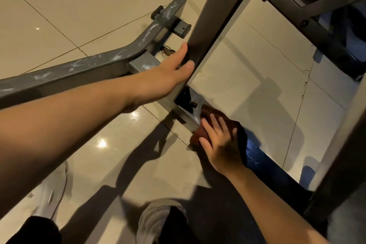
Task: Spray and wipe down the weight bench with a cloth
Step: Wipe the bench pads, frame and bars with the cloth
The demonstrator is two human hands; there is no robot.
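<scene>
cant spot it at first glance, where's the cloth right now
The dark red cloth is low and right of centre in the head view, under the right hand, pressed against the frame's base bracket.

The left arm reaches forward and to the right, nearly straight, bare to the elbow. The left hand (168,77) lies open, fingers straight and together, thumb alongside. The right arm comes up from the lower right, wrist bent. The right hand (221,144) presses palm down, fingers spread and slightly curved.
</scene>
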